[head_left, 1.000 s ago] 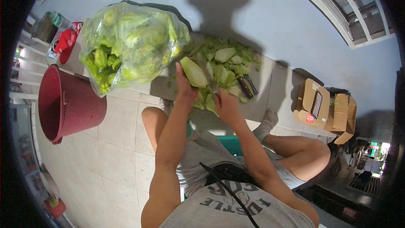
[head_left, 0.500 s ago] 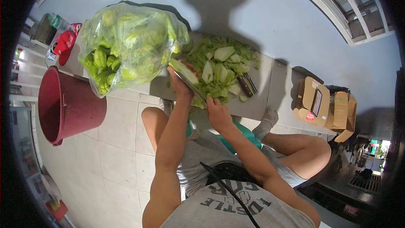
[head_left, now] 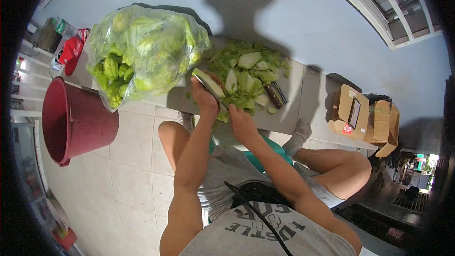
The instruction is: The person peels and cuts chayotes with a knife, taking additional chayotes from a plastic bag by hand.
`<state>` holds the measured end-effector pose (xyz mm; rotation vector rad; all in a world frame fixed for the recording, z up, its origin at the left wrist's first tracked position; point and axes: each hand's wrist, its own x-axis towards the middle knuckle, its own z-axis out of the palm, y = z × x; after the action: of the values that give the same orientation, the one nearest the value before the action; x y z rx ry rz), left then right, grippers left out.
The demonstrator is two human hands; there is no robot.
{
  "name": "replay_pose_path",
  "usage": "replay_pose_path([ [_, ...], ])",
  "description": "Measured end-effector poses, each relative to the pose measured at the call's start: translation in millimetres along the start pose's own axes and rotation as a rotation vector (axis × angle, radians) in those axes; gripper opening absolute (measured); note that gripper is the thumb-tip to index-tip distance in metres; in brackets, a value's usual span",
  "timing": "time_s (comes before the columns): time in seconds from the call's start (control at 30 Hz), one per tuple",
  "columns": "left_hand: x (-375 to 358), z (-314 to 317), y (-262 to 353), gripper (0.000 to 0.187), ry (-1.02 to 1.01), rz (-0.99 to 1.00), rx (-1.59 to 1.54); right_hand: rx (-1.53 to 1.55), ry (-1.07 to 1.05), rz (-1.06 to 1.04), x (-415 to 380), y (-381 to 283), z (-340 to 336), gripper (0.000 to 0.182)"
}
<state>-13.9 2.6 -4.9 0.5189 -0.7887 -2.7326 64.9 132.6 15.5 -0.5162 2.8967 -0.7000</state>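
In my left hand (head_left: 206,100) is a pale green chayote (head_left: 212,83), its upper side showing light, peeled flesh. My right hand (head_left: 242,124) grips the handle end of a knife (head_left: 212,91), whose blade lies along the near side of the chayote. Just beyond both hands spreads a pile of green peelings (head_left: 246,85) on the ledge. Several peeled pale chayotes (head_left: 249,59) rest in that pile. At its right edge lies a dark-handled utensil (head_left: 275,96) with narrow metal prongs or blades.
A big clear plastic bag of green chayotes (head_left: 156,52) stands on the ledge at left. Below it is a dark red tub (head_left: 85,121) on the tiled floor. Opened cardboard boxes (head_left: 365,118) sit at right. A red cap (head_left: 72,54) lies far left, and a green stool (head_left: 258,159) is under me.
The knife blade has shifted up along the chayote, and my right hand has moved slightly left with it. My left hand still holds the chayote in nearly the same place.
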Motion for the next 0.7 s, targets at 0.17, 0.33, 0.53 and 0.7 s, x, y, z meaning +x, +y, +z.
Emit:
replay_pose_path([
  [0.17, -9, 12, -1, 0.053, 0.100, -0.023, 0.107, -0.044, -0.022, 0.052, 21, 1, 10, 0.021],
  [0.33, -4, 9, -5, 0.045, 0.124, 0.004, 0.104, 0.002, 0.006, 0.036, 32, -3, 15, 0.022],
  [0.53, 2, 5, -4, 0.037, 0.071, 0.115, 0.257, 0.116, -0.010, 0.010, 38, -11, -5, 0.019],
  [0.7, -3, 12, 6, 0.038, -0.011, 0.111, 0.363, 0.285, -0.056, 0.058, 46, -2, -20, 0.017],
])
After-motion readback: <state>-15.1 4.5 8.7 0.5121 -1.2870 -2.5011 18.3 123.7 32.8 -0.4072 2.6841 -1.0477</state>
